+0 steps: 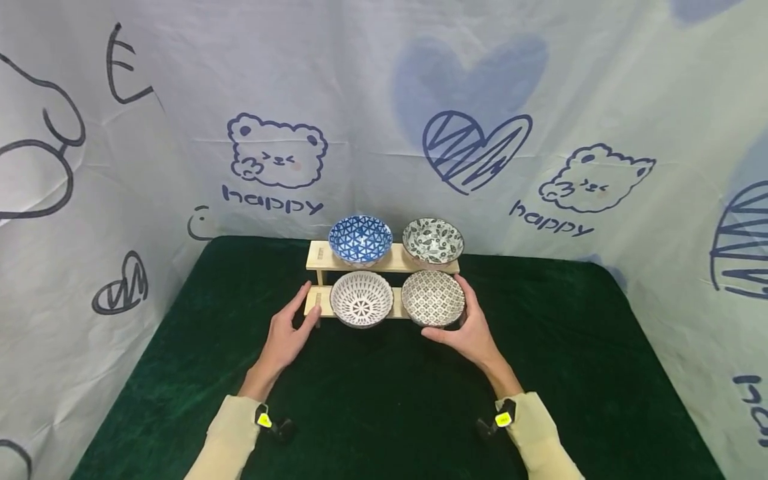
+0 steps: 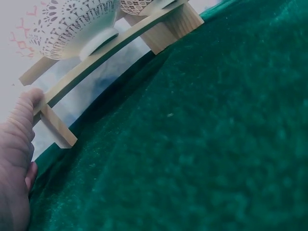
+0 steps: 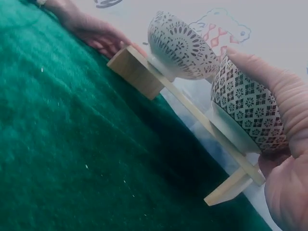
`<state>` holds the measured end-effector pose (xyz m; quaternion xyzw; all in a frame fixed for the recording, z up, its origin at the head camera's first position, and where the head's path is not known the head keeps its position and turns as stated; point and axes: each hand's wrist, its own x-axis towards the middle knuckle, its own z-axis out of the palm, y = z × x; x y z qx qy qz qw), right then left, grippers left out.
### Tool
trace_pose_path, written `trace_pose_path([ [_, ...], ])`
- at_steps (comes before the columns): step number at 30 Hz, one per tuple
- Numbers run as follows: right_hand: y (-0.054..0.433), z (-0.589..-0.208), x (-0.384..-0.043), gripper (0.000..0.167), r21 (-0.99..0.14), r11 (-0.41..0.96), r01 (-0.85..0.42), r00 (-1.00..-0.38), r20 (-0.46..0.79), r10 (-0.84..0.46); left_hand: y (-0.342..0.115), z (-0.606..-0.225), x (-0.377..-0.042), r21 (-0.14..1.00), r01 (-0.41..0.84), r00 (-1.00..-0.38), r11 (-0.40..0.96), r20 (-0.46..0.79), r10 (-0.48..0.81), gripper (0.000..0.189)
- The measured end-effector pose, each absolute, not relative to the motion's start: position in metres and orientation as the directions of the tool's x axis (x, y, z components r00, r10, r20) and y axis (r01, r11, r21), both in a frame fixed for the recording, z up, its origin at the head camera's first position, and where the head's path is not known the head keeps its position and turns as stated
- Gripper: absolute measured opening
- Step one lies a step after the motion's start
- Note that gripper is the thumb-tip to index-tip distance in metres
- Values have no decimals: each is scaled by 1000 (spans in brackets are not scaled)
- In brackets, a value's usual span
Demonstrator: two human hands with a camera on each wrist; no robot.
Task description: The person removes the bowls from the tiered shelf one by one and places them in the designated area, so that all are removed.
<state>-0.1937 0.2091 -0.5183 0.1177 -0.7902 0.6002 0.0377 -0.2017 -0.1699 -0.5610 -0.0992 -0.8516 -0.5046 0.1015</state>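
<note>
A two-tier wooden rack [image 1: 319, 257] carries patterned bowls on both shelves. My right hand [image 1: 474, 333] holds the lattice-patterned bowl [image 1: 433, 298] at the right of the lower shelf, thumb at its front and fingers along its right side. In the right wrist view this bowl's foot [image 3: 233, 130] sits on or just above the shelf; I cannot tell which. At the rack's left end, my left hand [image 1: 288, 337] touches the lower shelf with thumb and fingers fairly straight. Beside it on that shelf stands a white bowl with dark marks [image 1: 361, 299].
On the upper shelf stand a blue triangle-patterned bowl [image 1: 360, 239] and a leaf-patterned bowl [image 1: 433, 241]. Dark green cloth [image 1: 384, 400] covers the table. Pale curtains with printed drawings [image 1: 372, 100] hang behind and at the sides.
</note>
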Motion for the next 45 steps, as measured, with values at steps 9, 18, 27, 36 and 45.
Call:
trace_pose_path([
  [9,206,-519,-194,112,-960,150,-235,-965,212,-153,-172,-562,-202,849,251,-964,464,261,43,65],
  [18,205,-521,-192,111,-957,172,-235,-967,213,-137,-170,-562,-201,847,250,-964,469,262,42,65],
  [27,206,-522,-192,111,-953,200,-226,-971,202,-131,-170,-563,-202,851,248,-965,464,262,36,65],
  [36,205,-521,-191,113,-950,217,-224,-971,198,-133,-171,-562,-201,847,248,-964,469,261,39,65],
  [45,205,-521,-192,110,-948,226,-225,-972,202,-120,-170,-561,-201,848,243,-967,472,252,45,66],
])
